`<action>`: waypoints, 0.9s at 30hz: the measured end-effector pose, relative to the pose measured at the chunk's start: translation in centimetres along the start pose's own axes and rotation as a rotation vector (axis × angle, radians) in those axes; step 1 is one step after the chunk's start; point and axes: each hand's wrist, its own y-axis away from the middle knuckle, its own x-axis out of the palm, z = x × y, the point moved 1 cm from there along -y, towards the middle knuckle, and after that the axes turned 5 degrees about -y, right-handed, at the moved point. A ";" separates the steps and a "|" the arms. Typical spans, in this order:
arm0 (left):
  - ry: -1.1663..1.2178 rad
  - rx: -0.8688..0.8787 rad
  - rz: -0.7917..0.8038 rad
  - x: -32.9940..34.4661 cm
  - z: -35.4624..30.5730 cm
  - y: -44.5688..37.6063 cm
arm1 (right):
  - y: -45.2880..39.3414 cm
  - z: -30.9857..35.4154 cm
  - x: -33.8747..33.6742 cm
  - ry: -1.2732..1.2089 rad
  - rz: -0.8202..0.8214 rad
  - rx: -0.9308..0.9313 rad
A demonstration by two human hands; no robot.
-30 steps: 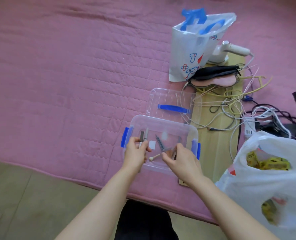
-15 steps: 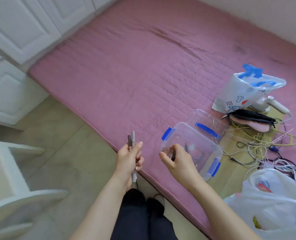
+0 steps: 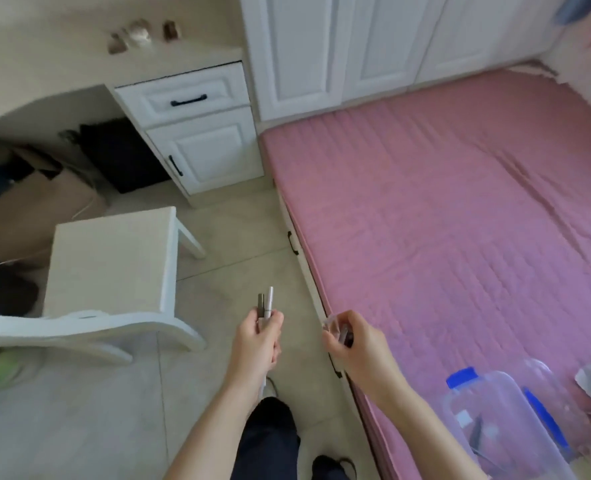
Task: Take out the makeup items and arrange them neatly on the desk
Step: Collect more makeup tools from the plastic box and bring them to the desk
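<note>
Left hand (image 3: 257, 341) at lower centre of the frame, fingers curled tight around a small bundle of makeup pens (image 3: 265, 304), two slim sticks, one dark and one silvery, tips poking up above the knuckles. Right hand (image 3: 354, 344) just to its right, apart from it, fingers pinched closed on a few small makeup pieces (image 3: 339, 329), something clear and something dark; too blurred to name further. Both hands over pale floor tiles (image 3: 238, 244), beside the edge of the pink mattress (image 3: 460, 209) filling the right half of the frame. Clear plastic box (image 3: 488, 417) with blue latches at lower right, resting on the mattress, a few more dark items lying inside; its clear lid (image 3: 543, 386) just behind it. White stool (image 3: 114, 261) at left centre, curved white chair back (image 3: 79, 329) below it. Desk (image 3: 62, 50) at upper left, cream top, with a few small blurred objects (image 3: 141, 34) near its far edge; white drawer unit (image 3: 197, 126) under its right end, black handles. White cupboard doors (image 3: 356, 46) across the upper centre. Dark trouser legs (image 3: 269, 441) at bottom centre.
</note>
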 end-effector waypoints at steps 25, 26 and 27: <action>-0.018 0.021 -0.310 -18.0 -20.3 -27.6 | -33.6 26.1 8.9 0.403 0.167 -0.321; 0.016 0.021 -0.316 -17.8 -21.5 -28.7 | -35.1 26.8 8.5 0.422 0.175 -0.341; 0.043 0.021 -0.322 -17.7 -22.7 -29.7 | -36.6 27.6 8.2 0.438 0.183 -0.364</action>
